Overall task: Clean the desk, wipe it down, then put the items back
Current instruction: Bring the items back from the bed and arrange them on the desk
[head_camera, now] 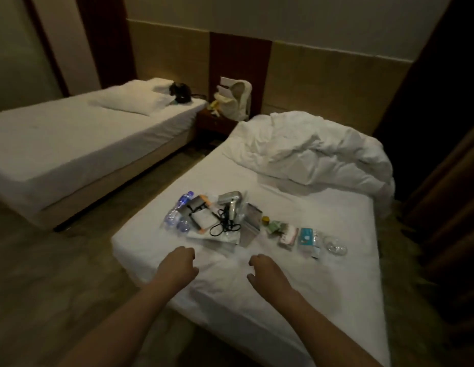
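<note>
Several small items lie in a row on the near bed (323, 282). At the left are plastic water bottles (177, 215). A silver hair dryer (230, 202) with its black cord (225, 226) rests on flat packets. To the right lie a small yellow-lidded jar (265, 220), green sachets (275, 227), a white box (288, 237), a teal packet (307, 241) and an overturned glass (335, 246). My left hand (178, 263) and my right hand (265, 271) hover over the sheet just short of the items, fingers loosely curled, holding nothing. No desk is in view.
A crumpled white duvet (323, 152) covers the far end of the near bed. A second bed (58, 144) with a pillow and a black object (180, 92) stands at the left. Between the beds, a nightstand (214, 120) carries a cream bag (237, 102). Dark curtain at right.
</note>
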Action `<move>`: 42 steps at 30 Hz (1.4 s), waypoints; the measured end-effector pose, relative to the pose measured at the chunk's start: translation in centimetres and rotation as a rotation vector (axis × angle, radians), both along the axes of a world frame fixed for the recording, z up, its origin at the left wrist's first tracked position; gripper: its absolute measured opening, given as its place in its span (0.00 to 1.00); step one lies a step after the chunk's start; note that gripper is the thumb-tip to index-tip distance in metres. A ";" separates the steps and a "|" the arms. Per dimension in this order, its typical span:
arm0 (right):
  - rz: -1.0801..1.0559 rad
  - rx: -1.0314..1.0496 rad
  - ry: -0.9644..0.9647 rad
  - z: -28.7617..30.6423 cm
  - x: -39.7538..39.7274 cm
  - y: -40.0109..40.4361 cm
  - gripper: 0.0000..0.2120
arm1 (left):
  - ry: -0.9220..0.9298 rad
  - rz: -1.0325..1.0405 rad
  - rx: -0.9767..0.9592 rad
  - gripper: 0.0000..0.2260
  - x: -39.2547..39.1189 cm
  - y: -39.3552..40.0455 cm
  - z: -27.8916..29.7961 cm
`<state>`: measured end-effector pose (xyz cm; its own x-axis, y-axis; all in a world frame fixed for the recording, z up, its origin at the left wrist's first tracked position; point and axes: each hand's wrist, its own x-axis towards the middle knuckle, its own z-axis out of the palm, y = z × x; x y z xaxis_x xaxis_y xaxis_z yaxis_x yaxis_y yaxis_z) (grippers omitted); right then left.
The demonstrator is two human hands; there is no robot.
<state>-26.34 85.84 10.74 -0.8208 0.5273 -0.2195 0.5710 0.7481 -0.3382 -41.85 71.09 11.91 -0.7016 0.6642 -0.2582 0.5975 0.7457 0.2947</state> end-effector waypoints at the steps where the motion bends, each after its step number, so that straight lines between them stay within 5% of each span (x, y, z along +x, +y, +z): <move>1: -0.034 -0.013 -0.013 -0.5 0.1 0.8 0.13 | -0.007 -0.035 -0.010 0.16 -0.4 1.5 -0.7; 21: -0.684 -0.204 -0.114 -7.6 -9.7 19.2 0.16 | -0.200 -0.520 -0.076 0.10 -18.0 30.5 -8.9; 36: -0.689 -0.378 -0.133 -15.9 -17.5 29.2 0.17 | -0.321 -0.371 -0.189 0.11 -22.1 39.0 -17.7; 42: -0.708 -0.449 -0.083 -18.9 -20.2 32.7 0.20 | -0.372 -0.246 -0.097 0.15 -23.1 41.5 -20.2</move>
<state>-46.56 118.54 -8.17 -0.3012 0.7599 -0.5761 0.8908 0.0086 -0.4544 -64.91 112.60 -8.32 -0.3741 0.7596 -0.5321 0.6273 0.6298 0.4581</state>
